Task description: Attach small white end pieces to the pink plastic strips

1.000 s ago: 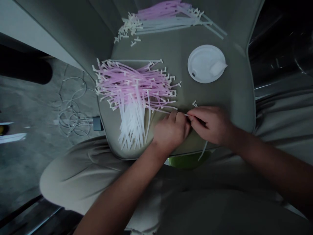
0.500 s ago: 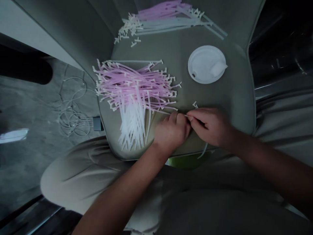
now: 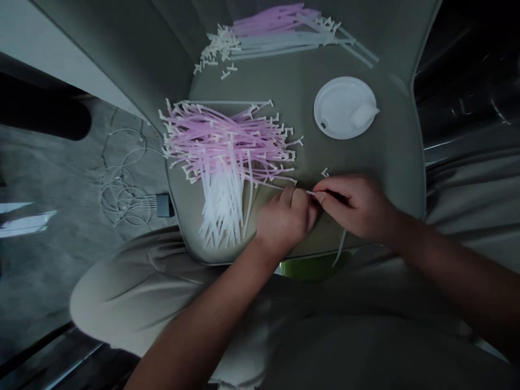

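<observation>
Close together over the seat's front part, my left hand (image 3: 284, 216) and my right hand (image 3: 355, 208) are both closed. A thin pale tube (image 3: 271, 186) runs into my left fist, and a short white end of it shows between the hands. The thumb and forefinger of my right hand pinch that end. Below my right palm hangs another pale tube (image 3: 340, 249), its upper part hidden. Left of my hands lies a heap of pink tubes (image 3: 227, 127) with white end fittings, and white tubes (image 3: 222, 208) spread below it. A small white connector (image 3: 325, 173) lies just beyond my right fingers.
A white round lid (image 3: 339, 95) holding a white lump (image 3: 363, 115) rests on the grey chair seat (image 3: 292, 76). Farther back lie more pink tubes (image 3: 276, 19), pale tubes (image 3: 280, 40) and loose white connectors (image 3: 221, 43). Coiled cables (image 3: 122, 197) and a dark box (image 3: 164, 206) are on the floor.
The view has shifted slightly. My right hand has moved a little to the right, and slightly more of the white end shows between my hands. Both grips stay closed.
</observation>
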`<state>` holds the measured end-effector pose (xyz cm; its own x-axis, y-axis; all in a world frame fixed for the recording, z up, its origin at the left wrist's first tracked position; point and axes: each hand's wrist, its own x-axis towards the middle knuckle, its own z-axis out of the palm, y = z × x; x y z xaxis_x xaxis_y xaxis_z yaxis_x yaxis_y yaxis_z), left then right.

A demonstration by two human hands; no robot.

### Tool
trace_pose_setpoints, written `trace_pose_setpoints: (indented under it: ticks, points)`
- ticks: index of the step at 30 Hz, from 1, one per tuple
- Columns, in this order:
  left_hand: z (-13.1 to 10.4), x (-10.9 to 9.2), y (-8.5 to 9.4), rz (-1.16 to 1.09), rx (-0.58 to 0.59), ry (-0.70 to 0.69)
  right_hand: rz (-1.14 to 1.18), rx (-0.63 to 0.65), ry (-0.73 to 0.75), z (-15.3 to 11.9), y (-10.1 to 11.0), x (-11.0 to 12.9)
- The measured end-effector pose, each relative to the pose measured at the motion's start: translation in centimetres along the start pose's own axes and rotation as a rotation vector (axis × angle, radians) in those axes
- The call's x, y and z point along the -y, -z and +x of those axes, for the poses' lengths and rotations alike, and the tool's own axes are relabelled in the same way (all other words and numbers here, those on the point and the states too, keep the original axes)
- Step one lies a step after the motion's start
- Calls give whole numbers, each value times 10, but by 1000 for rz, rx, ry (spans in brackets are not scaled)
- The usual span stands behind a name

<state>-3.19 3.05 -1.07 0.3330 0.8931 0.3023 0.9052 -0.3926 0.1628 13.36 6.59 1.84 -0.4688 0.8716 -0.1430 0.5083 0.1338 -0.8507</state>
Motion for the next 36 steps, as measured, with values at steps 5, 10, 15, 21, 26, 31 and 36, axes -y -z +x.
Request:
trace_pose_setpoints:
  ticks: [5,10,15,21,26,31,36]
  points:
    - [-2,1,1,-63,-89,-81,369,181,-290,0,12,9]
    - [-1,2,2,-77,-90,-128,650,299,-467,1,12,6]
    - [-2,2,2,-84,-84,-134,877,350,-537,5,11,6]
    - [-2,2,2,-71,-45,-135,1021,387,-624,7,12,4]
    - [-1,2,1,-64,-45,-134,1049,403,-672,9,12,4]
    - [-1,2,1,-55,-18,-129,1068,443,-721,11,13,4]
    - [-1,3,1,-40,-6,-159,1095,522,-745,11,14,0]
